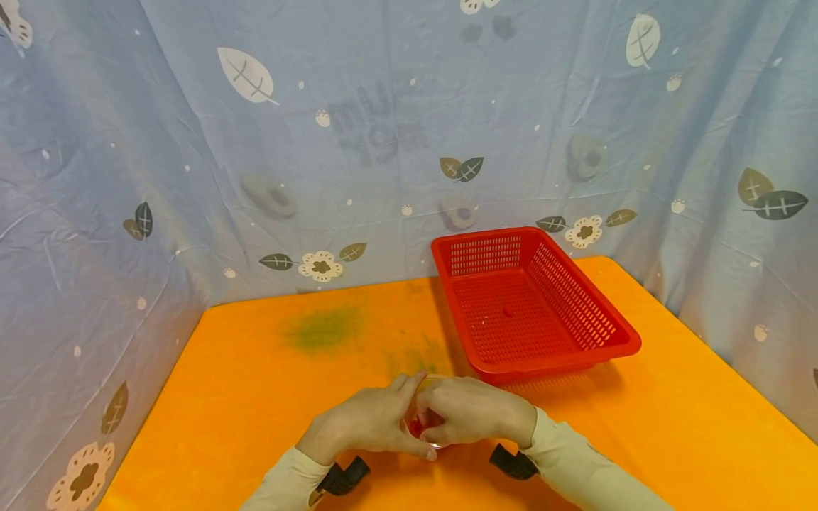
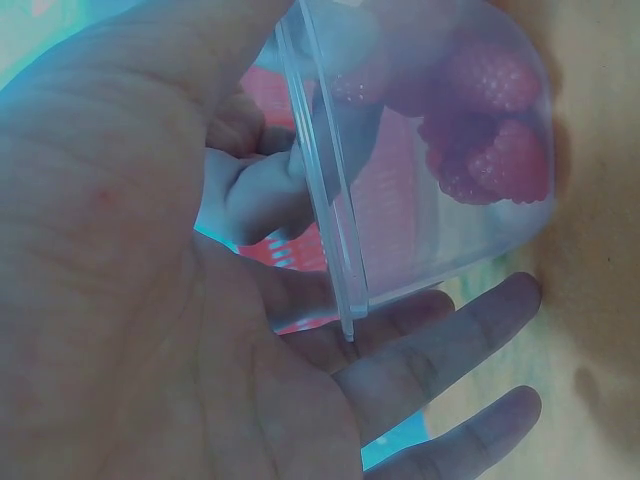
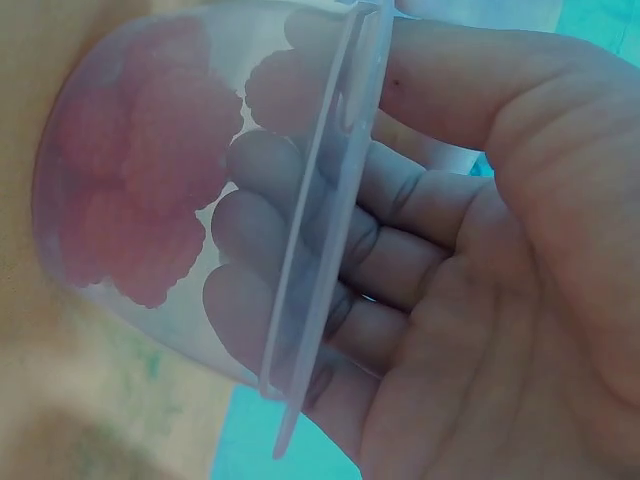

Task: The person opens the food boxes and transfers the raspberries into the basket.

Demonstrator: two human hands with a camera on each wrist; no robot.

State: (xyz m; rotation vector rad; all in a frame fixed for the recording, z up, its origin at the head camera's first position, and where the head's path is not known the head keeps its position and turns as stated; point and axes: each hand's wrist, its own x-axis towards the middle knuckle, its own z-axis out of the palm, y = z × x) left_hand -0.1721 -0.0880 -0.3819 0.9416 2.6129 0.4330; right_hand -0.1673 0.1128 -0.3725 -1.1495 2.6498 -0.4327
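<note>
A clear plastic cup (image 2: 440, 250) with several raspberries (image 3: 180, 140) in its bottom stands on the orange table between both hands. My left hand (image 1: 364, 422) steadies the cup from its left side, thumb on the near side and fingers along the far side. The right hand (image 1: 476, 408) reaches in over the cup's rim, its fingers inside. Between its thumb and fingertips it pinches one raspberry (image 3: 280, 90), above the others. From the head view, the hands hide most of the cup.
A red slotted basket (image 1: 456, 298) stands at the back right of the table (image 1: 255, 369), beyond the right hand. One small red piece (image 1: 508, 311) lies on its floor. A blue patterned curtain (image 1: 358, 191) hangs behind and along both sides.
</note>
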